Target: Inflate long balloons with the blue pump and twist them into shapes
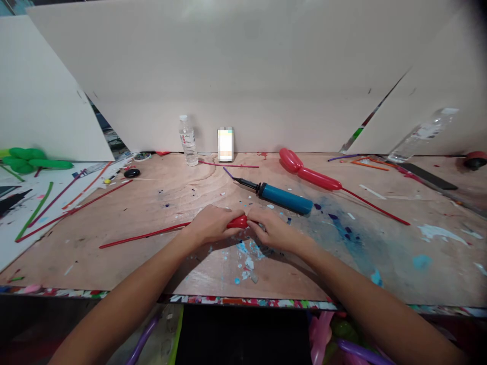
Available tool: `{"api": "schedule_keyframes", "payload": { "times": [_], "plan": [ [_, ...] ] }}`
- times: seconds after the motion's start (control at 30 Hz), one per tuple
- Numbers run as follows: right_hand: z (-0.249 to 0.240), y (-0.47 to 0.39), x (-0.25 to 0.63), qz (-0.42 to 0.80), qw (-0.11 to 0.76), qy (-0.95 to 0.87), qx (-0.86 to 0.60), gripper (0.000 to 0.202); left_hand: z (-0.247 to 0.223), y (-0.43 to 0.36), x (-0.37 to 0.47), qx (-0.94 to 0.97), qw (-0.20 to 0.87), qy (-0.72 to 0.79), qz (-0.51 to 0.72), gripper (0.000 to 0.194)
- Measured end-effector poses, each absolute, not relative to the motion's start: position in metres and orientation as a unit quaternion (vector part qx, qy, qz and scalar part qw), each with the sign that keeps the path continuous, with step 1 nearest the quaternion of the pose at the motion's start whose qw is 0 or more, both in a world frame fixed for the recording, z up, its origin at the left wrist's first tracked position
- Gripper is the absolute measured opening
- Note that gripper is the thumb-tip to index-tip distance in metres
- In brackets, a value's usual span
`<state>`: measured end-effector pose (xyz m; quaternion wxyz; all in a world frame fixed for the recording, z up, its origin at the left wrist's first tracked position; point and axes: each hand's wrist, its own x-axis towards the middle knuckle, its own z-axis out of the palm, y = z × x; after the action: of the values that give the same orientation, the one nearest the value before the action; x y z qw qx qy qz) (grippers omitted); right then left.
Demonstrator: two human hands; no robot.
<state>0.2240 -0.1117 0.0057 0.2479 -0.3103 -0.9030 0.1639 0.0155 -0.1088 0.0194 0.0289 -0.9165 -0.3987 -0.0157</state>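
A red modelling balloon (239,222) lies between my two hands over the middle of the table. Its inflated end is short, and a long limp tail runs out to the left. My left hand (210,223) is closed around the inflated part. At the other end, my right hand (268,226) pinches the balloon's tip with thumb and fingers. Just beyond my hands rests a blue balloon pump (287,198), with a purple balloon (228,173) at its nozzle. A second red balloon (319,178), partly inflated and twisted, lies behind the pump to the right.
A water bottle (188,142) and a phone (225,144) stand against the white board (243,76). Another bottle (424,134) leans at the right. Uninflated balloons and a green balloon shape (28,160) lie at the left. Paint flakes dot the wooden table (133,268).
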Motion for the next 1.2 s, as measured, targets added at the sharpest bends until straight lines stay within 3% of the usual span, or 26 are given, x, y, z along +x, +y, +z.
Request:
{"api": "schedule_keyframes", "payload": {
  "times": [0.37, 0.9, 1.2],
  "plan": [
    [0.004, -0.113, 0.223, 0.156, 0.232, -0.904, -0.322, 0.021, 0.010, -0.109, 0.026, -0.911, 0.019, -0.412, 0.018, 0.033],
    [0.010, -0.083, 0.254, 0.109, 0.290, -0.859, -0.407, 0.019, 0.024, -0.096, -0.001, -0.873, -0.051, -0.473, -0.111, 0.045],
    [0.006, -0.093, 0.243, 0.143, 0.302, -0.869, -0.366, 0.019, 0.028, -0.099, -0.002, -0.882, -0.043, -0.461, -0.091, 0.031]
  ]
}}
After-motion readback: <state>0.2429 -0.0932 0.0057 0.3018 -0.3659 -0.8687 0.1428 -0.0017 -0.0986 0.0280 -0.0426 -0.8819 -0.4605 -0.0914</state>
